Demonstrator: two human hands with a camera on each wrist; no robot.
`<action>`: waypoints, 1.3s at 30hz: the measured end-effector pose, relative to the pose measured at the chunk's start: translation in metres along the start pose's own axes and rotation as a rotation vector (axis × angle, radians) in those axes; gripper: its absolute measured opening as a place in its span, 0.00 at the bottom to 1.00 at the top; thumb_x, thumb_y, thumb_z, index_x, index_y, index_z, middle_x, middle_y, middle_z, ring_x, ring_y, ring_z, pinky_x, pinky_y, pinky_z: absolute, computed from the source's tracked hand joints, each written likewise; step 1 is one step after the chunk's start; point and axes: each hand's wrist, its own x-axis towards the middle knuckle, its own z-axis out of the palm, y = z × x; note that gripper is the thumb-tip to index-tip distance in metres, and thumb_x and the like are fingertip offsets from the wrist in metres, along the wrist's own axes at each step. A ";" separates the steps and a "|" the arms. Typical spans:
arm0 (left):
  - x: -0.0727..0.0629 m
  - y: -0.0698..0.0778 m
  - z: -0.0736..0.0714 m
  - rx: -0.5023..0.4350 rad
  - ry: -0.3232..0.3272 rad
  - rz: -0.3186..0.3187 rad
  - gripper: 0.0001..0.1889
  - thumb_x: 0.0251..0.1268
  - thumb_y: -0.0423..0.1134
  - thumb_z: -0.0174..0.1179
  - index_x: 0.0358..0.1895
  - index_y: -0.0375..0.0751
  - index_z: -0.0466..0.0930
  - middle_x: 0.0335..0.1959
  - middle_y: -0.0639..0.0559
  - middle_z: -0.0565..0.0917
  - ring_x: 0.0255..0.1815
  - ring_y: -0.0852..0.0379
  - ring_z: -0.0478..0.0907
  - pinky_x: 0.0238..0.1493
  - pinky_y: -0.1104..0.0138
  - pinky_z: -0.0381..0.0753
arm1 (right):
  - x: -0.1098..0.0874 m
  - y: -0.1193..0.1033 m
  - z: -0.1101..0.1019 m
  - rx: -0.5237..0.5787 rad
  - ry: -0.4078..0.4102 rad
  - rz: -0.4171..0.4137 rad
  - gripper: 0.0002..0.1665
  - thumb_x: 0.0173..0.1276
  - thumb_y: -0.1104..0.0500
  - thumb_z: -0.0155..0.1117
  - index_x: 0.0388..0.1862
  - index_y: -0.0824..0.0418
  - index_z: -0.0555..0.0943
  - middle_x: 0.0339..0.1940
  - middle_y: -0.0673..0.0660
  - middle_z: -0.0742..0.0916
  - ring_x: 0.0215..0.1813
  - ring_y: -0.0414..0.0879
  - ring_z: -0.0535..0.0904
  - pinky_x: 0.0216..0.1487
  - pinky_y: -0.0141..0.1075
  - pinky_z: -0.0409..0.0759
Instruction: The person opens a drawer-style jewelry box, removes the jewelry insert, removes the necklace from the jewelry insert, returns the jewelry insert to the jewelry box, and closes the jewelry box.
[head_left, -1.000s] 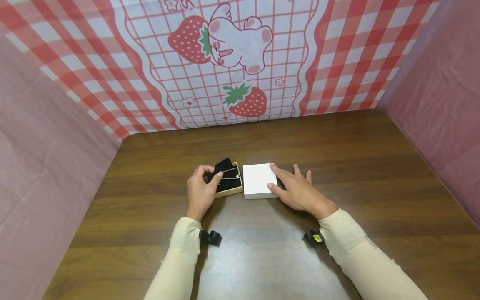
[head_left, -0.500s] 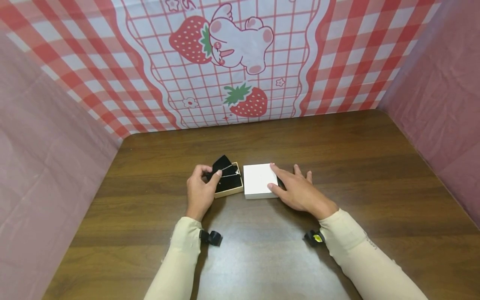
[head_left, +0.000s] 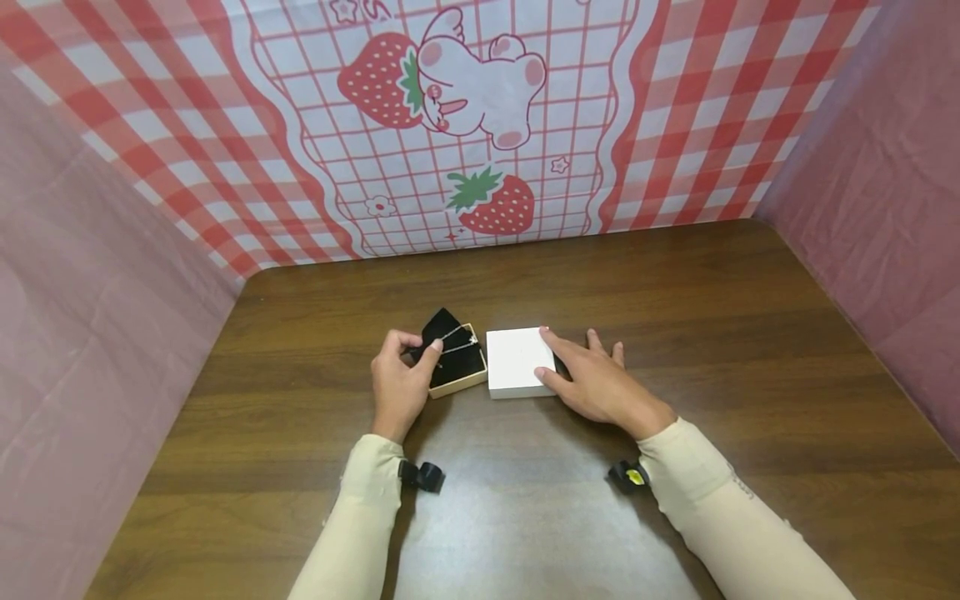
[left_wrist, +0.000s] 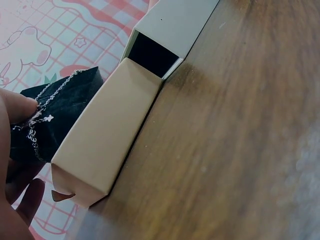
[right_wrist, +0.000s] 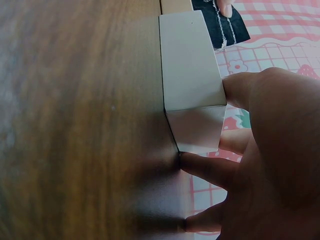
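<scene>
With thumb and fingers my left hand (head_left: 400, 379) pinches a black jewelry pad (left_wrist: 75, 95). The pad is tilted, one corner sticking up past the far rim of a tan box tray (head_left: 459, 384). Over the pad runs a thin silver chain (left_wrist: 34, 136) with a small star charm (left_wrist: 48, 118), my left thumb lying across it. Dark lining shows inside the tray. Just right of it sits a white box sleeve (head_left: 517, 358), its dark open end facing the tray. My right hand (head_left: 600, 383) rests thumb and fingertips on the sleeve's right end, other fingers spread on the table.
The brown wooden table (head_left: 525, 492) extends around both box parts. A red-and-white checked strawberry cloth (head_left: 480, 125) hangs behind its far edge, with pink cloths (head_left: 862, 183) at the sides. Each wrist wears a small black camera (head_left: 429, 477).
The black pad, with the chain on it, has turned and shifted slightly left and up in my left hand. My right hand and the white sleeve have stayed put.
</scene>
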 end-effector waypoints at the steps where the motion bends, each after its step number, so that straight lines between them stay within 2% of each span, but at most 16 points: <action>1: 0.000 0.000 0.000 0.000 0.005 0.002 0.13 0.58 0.37 0.73 0.36 0.35 0.77 0.32 0.44 0.84 0.29 0.55 0.80 0.29 0.70 0.75 | 0.000 0.000 0.000 0.000 0.000 0.000 0.42 0.77 0.36 0.49 0.83 0.48 0.52 0.78 0.54 0.65 0.76 0.77 0.43 0.64 0.77 0.33; 12: 0.001 -0.003 0.000 0.017 0.052 0.047 0.13 0.56 0.38 0.73 0.34 0.36 0.78 0.33 0.44 0.85 0.36 0.51 0.82 0.38 0.60 0.76 | 0.000 0.000 0.001 -0.002 0.007 0.003 0.41 0.77 0.36 0.49 0.82 0.47 0.53 0.78 0.55 0.66 0.76 0.77 0.43 0.64 0.77 0.33; 19: 0.000 -0.002 0.000 0.013 0.056 0.048 0.13 0.57 0.38 0.72 0.34 0.36 0.78 0.36 0.45 0.86 0.36 0.53 0.83 0.37 0.62 0.77 | 0.000 0.000 0.001 -0.003 0.011 -0.001 0.41 0.77 0.37 0.50 0.82 0.48 0.53 0.77 0.55 0.66 0.76 0.78 0.44 0.63 0.78 0.34; 24: 0.000 -0.001 0.000 0.010 0.063 0.057 0.13 0.57 0.38 0.72 0.34 0.35 0.78 0.37 0.45 0.86 0.37 0.52 0.84 0.40 0.58 0.78 | 0.000 -0.001 0.001 0.000 0.015 -0.003 0.41 0.77 0.38 0.50 0.82 0.48 0.53 0.77 0.56 0.66 0.75 0.78 0.44 0.63 0.78 0.34; 39: -0.001 0.001 0.001 0.004 0.080 0.080 0.12 0.57 0.38 0.72 0.31 0.35 0.77 0.36 0.43 0.87 0.38 0.50 0.84 0.42 0.59 0.79 | 0.001 0.000 0.001 -0.003 0.011 -0.001 0.41 0.77 0.37 0.50 0.82 0.48 0.53 0.77 0.57 0.66 0.76 0.78 0.43 0.63 0.78 0.34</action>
